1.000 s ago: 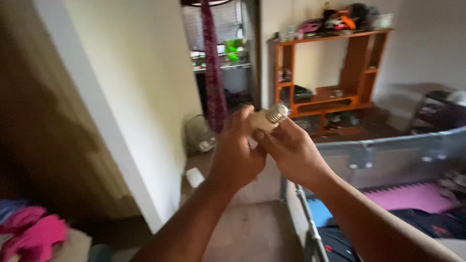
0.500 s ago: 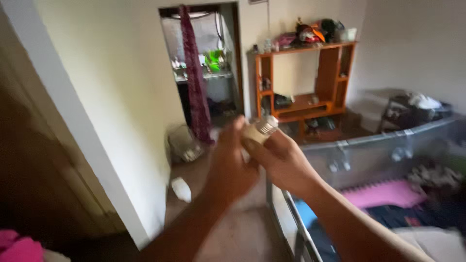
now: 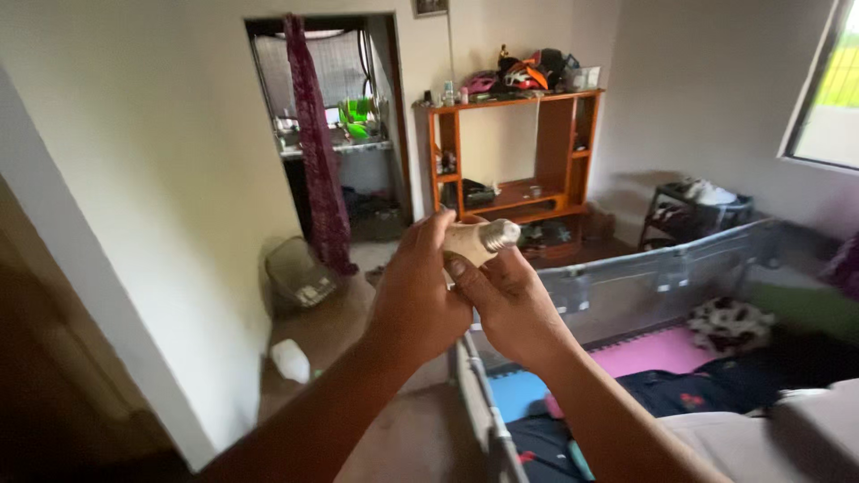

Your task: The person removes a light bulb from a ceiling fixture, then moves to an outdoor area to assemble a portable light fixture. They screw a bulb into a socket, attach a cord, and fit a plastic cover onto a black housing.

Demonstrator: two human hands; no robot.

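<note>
A pale wall (image 3: pixel 179 179) fills the whole left half of the frame, broken at the upper middle by a doorway (image 3: pixel 331 116) where a dark red curtain (image 3: pixel 313 143) hangs down one side. To the right of that, at the upper centre, stands an orange wooden shelf unit (image 3: pixel 514 148) with helmets and odds and ends piled along its top. Across the lower right runs a grey playpen (image 3: pixel 662 268), its rail slanting up toward the right edge, with pink and blue foam mats (image 3: pixel 644 353) inside it. A window (image 3: pixel 828 89) shows at the upper right corner. On the brown floor (image 3: pixel 340 322) by the wall sits a mesh basket (image 3: pixel 300 273), and below it, lower left of centre, a small white jug (image 3: pixel 291 360).

Both arms reach up from the bottom of the frame and meet at the centre. The left hand (image 3: pixel 416 300) is closed round the rounded end of a light bulb (image 3: pixel 474 241), fingers wrapped over it. The right hand (image 3: pixel 510 304) grips the same bulb from below, thumb pressed on the pale body just under the metal screw base (image 3: pixel 499 235), which points toward the right. The bulb is held in the air, mid-frame, in front of the shelf unit.
</note>
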